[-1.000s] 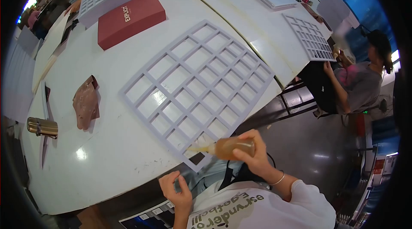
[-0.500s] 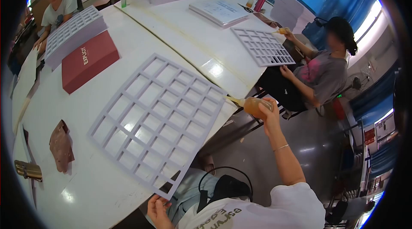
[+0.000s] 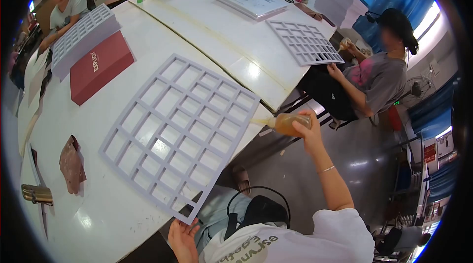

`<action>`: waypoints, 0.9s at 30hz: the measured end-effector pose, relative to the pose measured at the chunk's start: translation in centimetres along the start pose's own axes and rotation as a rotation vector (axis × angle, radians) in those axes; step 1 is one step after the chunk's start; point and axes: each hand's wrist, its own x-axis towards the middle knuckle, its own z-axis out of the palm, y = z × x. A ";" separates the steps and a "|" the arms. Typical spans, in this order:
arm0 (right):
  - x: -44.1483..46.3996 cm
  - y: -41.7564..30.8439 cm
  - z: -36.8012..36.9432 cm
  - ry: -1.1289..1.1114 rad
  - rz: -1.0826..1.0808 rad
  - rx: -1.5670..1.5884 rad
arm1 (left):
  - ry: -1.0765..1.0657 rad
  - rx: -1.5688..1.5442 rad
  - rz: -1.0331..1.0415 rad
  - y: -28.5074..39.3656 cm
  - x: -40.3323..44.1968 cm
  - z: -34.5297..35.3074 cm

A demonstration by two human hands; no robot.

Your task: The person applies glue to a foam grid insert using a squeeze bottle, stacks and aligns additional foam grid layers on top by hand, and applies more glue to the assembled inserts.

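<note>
A pale lavender grid frame (image 3: pixel 162 124) with many rectangular openings lies on the white table, its near corner reaching past the table's edge. My left hand (image 3: pixel 182 241) is at that corner, fingers curled against it. My right hand (image 3: pixel 309 132) is wrapped round a clear squeeze bottle (image 3: pixel 290 124) of amber liquid, held almost level. Its thin yellowish nozzle points left at the frame's right edge, below the far right corner. Whether the tip touches the edge I cannot tell.
On the white table (image 3: pixel 207 51) are a dark red box (image 3: pixel 102 67), a stack of grids (image 3: pixel 81 41), a brown scrap (image 3: pixel 73 165) and a wrapped white stack (image 3: pixel 251 3). A co-worker (image 3: pixel 379 73) sits at the right with another grid (image 3: pixel 305 43). Two other people are at the far side.
My right hand has brought the nozzle from the frame's far right corner a little down along its right edge. The seated co-worker's bottle has moved off their grid to the right.
</note>
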 end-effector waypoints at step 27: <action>-11.8 -6.4 13.6 -0.418 0.306 0.455 | -0.030 -0.458 0.115 1.3 1.4 0.0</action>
